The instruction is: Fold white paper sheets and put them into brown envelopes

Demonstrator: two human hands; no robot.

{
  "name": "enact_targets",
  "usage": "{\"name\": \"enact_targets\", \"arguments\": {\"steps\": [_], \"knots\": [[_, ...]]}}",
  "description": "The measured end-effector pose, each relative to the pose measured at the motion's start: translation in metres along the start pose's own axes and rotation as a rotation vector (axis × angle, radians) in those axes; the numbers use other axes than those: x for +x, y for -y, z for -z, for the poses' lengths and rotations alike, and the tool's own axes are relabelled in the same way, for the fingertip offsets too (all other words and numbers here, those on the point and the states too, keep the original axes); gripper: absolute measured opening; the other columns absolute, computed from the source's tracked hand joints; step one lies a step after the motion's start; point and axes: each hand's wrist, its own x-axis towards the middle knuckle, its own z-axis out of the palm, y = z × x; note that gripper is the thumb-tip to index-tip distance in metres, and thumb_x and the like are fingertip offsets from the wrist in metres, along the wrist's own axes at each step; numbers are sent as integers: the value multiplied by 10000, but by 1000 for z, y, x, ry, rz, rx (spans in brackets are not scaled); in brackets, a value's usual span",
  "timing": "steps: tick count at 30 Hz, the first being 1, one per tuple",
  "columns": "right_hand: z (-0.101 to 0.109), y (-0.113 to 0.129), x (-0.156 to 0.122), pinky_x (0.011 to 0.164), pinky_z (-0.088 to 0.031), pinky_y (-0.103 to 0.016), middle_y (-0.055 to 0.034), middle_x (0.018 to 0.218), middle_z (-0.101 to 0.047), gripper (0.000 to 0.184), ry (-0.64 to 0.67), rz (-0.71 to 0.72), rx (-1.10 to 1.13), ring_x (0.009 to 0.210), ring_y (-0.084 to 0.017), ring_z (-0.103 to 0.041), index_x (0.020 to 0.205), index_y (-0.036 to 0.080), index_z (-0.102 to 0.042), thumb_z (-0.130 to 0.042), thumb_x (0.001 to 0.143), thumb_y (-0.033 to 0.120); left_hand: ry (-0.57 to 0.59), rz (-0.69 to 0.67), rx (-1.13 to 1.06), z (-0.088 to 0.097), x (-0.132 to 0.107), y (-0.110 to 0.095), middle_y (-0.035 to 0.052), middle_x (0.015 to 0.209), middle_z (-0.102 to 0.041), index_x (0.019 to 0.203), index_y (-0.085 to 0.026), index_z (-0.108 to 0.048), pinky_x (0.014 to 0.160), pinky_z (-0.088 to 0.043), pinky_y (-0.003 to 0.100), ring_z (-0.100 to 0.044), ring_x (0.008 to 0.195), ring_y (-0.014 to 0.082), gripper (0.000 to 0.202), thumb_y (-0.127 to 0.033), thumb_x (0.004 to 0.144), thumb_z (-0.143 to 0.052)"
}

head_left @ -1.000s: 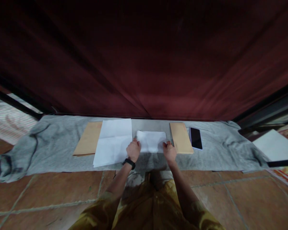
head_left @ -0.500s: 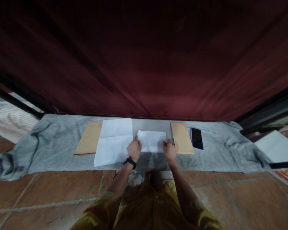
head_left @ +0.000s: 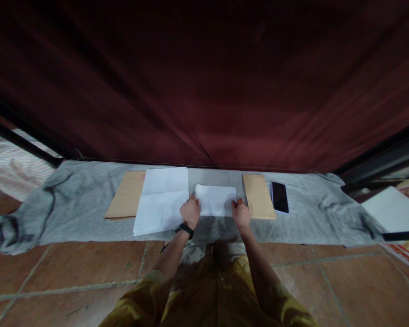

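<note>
A small folded white paper (head_left: 216, 200) lies on the grey cloth (head_left: 75, 204) straight in front of me. My left hand (head_left: 190, 212), with a black band on the wrist, has its fingers closed on the paper's near left corner. At the near right corner my right hand (head_left: 241, 213) grips the same sheet. Left of it lies a larger creased white sheet (head_left: 161, 200), partly over a brown envelope (head_left: 126, 200). A second brown envelope (head_left: 258, 196) is just right of my right hand.
A dark phone (head_left: 280, 196) lies face up beside the right envelope. A dark red curtain (head_left: 204, 91) hangs right behind the cloth. Terracotta floor tiles (head_left: 71, 272) lie in front. A white board (head_left: 391, 210) sits at far right, a striped fabric (head_left: 10, 163) at far left.
Both hands stay on the folded paper's near corners. The view has shifted very slightly; nothing on the cloth has visibly moved.
</note>
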Motion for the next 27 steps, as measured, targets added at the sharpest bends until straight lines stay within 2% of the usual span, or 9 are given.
{"name": "enact_targets", "arguments": {"steps": [8,14,20,27], "knots": [[-2,-1,1,775,-465,-271,-125,973,-759,303,-9,5,0,934,-211,-723,1153,147,-620,-434,1051,363,-13,-6,1,-2,1,-1,176,925,-735,1214,-104,-628,758,-504,336,-727,942,285,389,-305,1024,-356],[-3,0,0,775,-471,-276,-118,950,-758,300,-24,-2,-15,914,-216,-727,1140,168,-627,-425,1053,372,-28,-18,3,-5,1,-1,183,905,-735,1138,-85,-647,752,-516,347,-733,917,293,379,-294,1027,-351],[-6,1,0,796,-480,-285,-123,978,-764,300,-38,-1,-32,914,-217,-735,1146,164,-624,-428,1054,371,-47,-59,16,-8,0,-2,172,886,-732,1197,-73,-622,759,-529,362,-737,886,283,373,-266,1031,-350],[-10,0,0,793,-494,-303,-132,961,-766,328,-42,-1,-56,929,-233,-741,1179,157,-620,-418,1055,382,-68,-126,38,-10,-3,-2,149,942,-720,1280,-83,-570,858,-521,384,-726,917,252,349,-175,1016,-361]]}}
